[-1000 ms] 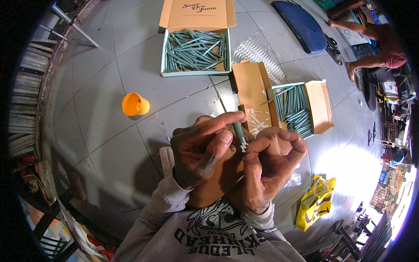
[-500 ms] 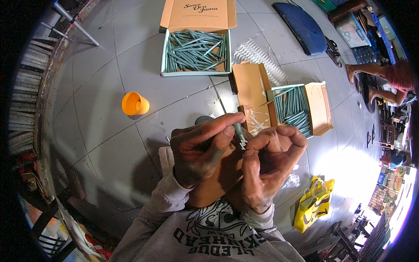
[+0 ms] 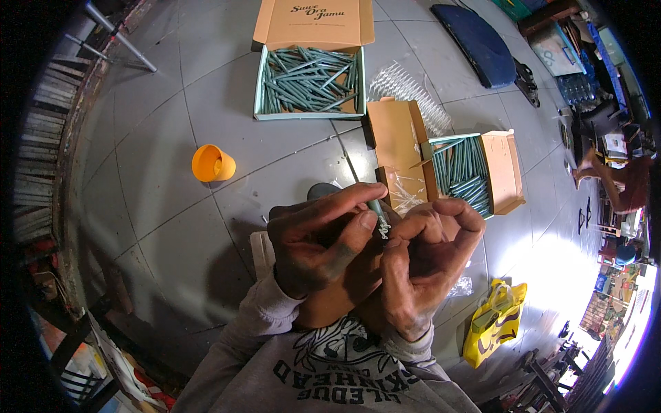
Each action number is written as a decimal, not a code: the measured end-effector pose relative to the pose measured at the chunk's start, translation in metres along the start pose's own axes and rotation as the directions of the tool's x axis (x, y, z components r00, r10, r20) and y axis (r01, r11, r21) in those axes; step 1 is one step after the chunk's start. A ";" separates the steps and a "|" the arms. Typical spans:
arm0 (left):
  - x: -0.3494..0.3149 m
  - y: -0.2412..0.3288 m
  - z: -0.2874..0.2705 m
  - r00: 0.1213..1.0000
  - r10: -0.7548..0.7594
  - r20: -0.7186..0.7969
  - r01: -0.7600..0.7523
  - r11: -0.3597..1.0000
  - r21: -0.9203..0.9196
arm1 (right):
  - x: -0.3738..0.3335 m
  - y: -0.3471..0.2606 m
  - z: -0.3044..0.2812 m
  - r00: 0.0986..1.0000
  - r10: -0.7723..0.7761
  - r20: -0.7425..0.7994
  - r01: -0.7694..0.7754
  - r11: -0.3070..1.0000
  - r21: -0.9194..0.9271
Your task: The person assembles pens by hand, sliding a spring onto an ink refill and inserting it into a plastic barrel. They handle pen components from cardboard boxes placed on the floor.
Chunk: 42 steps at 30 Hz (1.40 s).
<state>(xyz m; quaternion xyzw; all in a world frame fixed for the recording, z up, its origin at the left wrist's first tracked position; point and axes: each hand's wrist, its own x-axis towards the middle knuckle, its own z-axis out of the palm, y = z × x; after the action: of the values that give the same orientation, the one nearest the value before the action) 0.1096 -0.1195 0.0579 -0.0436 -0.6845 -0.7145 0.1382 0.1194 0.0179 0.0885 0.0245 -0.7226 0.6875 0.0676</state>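
A slim green stick (image 3: 376, 208) is pinched between the thumb and fingers of my left hand (image 3: 306, 248). White markings cover its lower end, which points down and toward me. My right hand (image 3: 434, 265) has its thumb and forefinger closed at that end; whatever is between them is too small to make out. Just beyond my hands, a cardboard box (image 3: 505, 172) lies with its flaps spread, full of similar sticks (image 3: 460, 165). Thin clear strips (image 3: 406, 195) lie on its brown flap. Farther off, another lidded box (image 3: 310, 116) holds a loose heap of green sticks (image 3: 310, 79).
A yellow cup (image 3: 213, 164) stands on the grey tiled floor at left. Clear plastic pieces (image 3: 411, 93) lie between the boxes. A dark blue padded board (image 3: 475, 45) is at the back, a yellow bag (image 3: 497, 323) at right. Another person (image 3: 626, 182) is at the far right.
My left thumb and fingers have shifted slightly on the green stick, which has turned a little. My right hand stays almost still. The person at far right has moved farther away.
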 end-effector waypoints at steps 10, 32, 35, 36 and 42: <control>0.000 0.000 0.001 0.999 -0.035 -0.008 0.035 0.999 -0.012 | 0.003 0.009 0.003 0.990 -0.122 -0.070 0.120 0.992 -0.038; -0.003 0.005 0.002 0.988 -0.152 -0.038 0.148 0.985 -0.083 | 0.000 -0.006 -0.001 1.000 0.030 0.004 -0.030 0.999 -0.034; -0.006 -0.001 0.006 0.991 -0.117 -0.063 0.108 0.985 -0.137 | 0.003 -0.010 -0.003 0.999 0.038 0.007 -0.038 0.998 -0.051; -0.007 -0.003 0.007 0.992 -0.105 -0.075 0.092 0.982 -0.165 | 0.004 -0.011 -0.004 0.999 0.044 0.012 -0.044 0.998 -0.048; -0.008 0.006 0.005 0.982 -0.178 -0.066 0.164 0.970 -0.179 | 0.006 -0.022 -0.005 0.992 0.121 0.045 -0.120 0.993 -0.019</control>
<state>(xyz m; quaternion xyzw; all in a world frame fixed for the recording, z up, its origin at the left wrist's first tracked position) 0.1184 -0.1132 0.0617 0.0332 -0.6151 -0.7814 0.0996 0.1169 0.0225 0.1118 -0.0040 -0.7297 0.6837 0.0093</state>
